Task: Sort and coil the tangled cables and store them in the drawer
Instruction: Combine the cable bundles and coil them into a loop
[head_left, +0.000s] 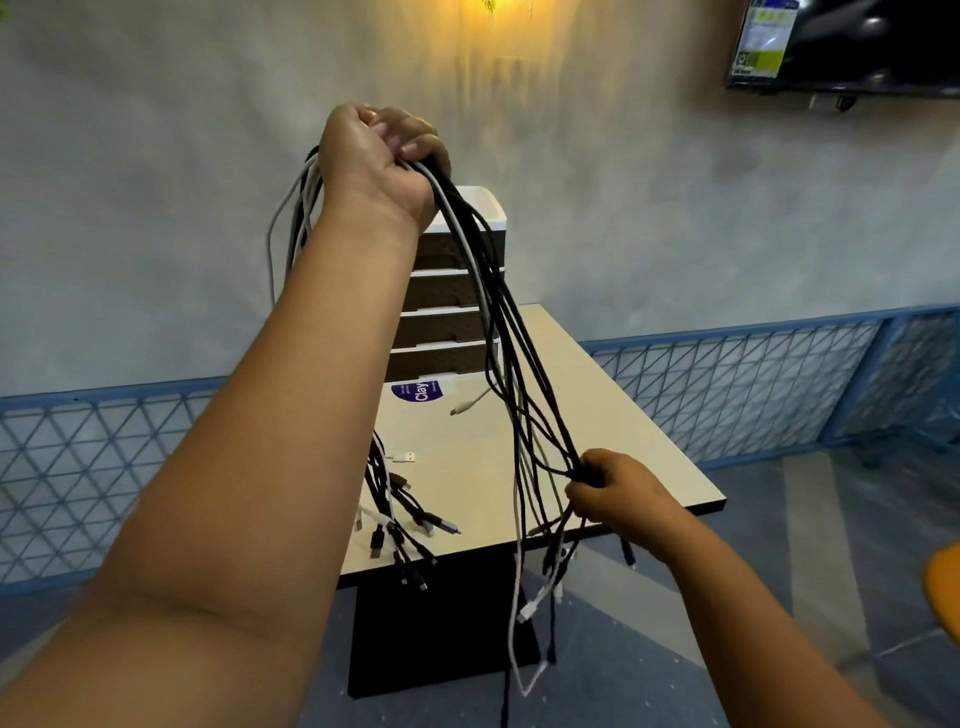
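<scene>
The bundle of black and white cables (498, 322) hangs folded over your raised left hand (376, 156), which is fisted around it so the strands drop straight and show their tangles. Your right hand (610, 491) pinches several strands lower down, likely to draw 1 free. Loose plug ends trail on the surface (597, 415), before the drawer unit (441, 322).

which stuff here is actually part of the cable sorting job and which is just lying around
Part of the job:
- cable bundle, gripped high by the left hand and lower by the right hand
- loose cable ends on the table
- drawer unit

Lying about:
- purple sticker on the table
- wall screen
- orange seat
</scene>
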